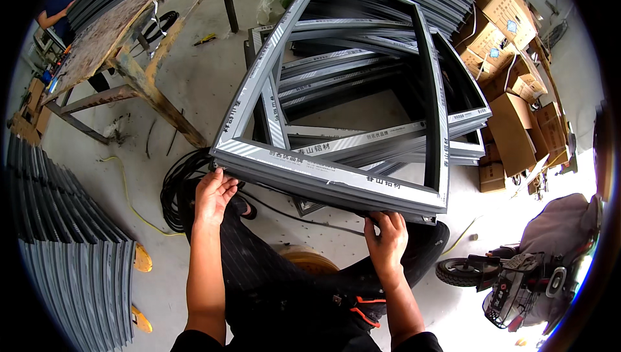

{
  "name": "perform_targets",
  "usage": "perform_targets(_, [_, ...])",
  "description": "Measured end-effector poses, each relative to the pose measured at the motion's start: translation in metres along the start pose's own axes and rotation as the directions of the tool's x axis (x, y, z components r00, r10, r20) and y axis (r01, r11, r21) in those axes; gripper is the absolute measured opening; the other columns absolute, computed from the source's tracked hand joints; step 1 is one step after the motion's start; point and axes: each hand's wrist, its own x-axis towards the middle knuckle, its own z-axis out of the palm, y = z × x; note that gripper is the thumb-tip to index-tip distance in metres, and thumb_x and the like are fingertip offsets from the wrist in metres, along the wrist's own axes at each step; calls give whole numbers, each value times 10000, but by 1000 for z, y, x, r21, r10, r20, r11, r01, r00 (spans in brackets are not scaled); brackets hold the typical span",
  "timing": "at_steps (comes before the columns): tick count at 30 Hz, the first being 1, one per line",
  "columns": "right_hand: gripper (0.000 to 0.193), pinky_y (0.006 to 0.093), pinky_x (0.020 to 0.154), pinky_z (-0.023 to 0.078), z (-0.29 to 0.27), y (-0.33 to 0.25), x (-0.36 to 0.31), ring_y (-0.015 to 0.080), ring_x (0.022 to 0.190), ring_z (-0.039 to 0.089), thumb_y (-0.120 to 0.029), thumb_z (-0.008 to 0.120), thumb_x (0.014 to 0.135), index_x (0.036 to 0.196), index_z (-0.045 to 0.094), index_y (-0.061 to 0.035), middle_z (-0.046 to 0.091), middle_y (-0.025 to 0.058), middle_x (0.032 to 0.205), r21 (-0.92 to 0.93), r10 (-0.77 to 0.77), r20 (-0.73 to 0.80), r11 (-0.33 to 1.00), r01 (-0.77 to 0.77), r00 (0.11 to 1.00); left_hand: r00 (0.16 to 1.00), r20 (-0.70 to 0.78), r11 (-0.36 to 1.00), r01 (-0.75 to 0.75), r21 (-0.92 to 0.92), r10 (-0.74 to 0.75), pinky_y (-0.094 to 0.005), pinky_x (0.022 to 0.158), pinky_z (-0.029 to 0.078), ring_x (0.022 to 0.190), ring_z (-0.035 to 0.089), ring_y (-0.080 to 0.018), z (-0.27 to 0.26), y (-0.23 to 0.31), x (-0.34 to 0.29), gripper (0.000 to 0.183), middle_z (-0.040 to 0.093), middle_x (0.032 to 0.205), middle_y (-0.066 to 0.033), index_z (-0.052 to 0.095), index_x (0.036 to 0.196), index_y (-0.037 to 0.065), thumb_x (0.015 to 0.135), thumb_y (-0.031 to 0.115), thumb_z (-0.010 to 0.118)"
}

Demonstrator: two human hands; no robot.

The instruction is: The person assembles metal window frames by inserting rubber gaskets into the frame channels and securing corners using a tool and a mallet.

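One rectangular metal frame (330, 172), ridged and faced with pale film, is gripped along its near edge by the left hand (215, 195) and right hand (388, 239).

the top frame (336, 171) in the middle is dark grey, its upper faces whitish with black print and diagonal stripes. the trousers (252, 261) are black with thin pale pinstripes. far right, cartons (508, 12) are brown; near left, stacked profiles (77, 294) are blue-grey, the tips (142, 259) beside them yellow.
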Motion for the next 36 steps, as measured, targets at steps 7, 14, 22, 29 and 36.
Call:
perform_targets(7, [167, 411, 668, 491, 4, -2, 0, 332, 763, 594, 15, 704, 695, 838, 626, -20, 603, 131, 833, 7, 28, 13, 1000, -28, 1000, 1000, -26, 1000, 11, -19, -11, -294, 701, 544, 796, 659, -187, -4, -2, 0, 176, 657, 858, -64, 622, 945, 81, 896, 234, 694])
perform_targets(14, [152, 416, 646, 486, 6, 2, 0, 334, 734, 585, 7, 696, 691, 810, 608, -25, 584, 130, 803, -7, -9, -10, 1000, 8, 1000, 1000, -11, 998, 20, -56, -21, -295, 693, 543, 797, 659, -181, -7, -5, 2, 160, 647, 837, -47, 632, 946, 97, 895, 235, 695])
perform_targets(22, [131, 406, 598, 484, 7, 3, 5, 318, 671, 571, 5, 678, 682, 772, 602, -52, 572, 108, 745, 17, 8, -30, 1000, -7, 1000, 998, -48, 995, 43, -89, -47, -288, 691, 534, 802, 640, -155, -1, -6, -3, 232, 642, 868, -39, 607, 993, 94, 900, 288, 691])
perform_targets(29, [118, 316, 536, 484, -11, -17, -6, 229, 572, 584, 29, 698, 662, 735, 638, -41, 577, 87, 689, 343, 136, 168, 920, -187, 976, 755, 352, 507, -641, 577, 553, -302, 789, 487, 884, 619, -184, 65, -31, -106, 239, 640, 994, -68, 579, 1091, 47, 915, 195, 644])
perform_targets(36, [138, 290, 540, 475, -34, -43, 5, 193, 597, 588, 36, 707, 650, 765, 653, -18, 601, 73, 730, 454, -67, 278, 888, -70, 958, 502, 854, 92, -865, 493, 138, -492, 1083, 293, 1019, 601, -237, 124, -33, -147, 247, 636, 998, -44, 610, 1038, 76, 822, 160, 694])
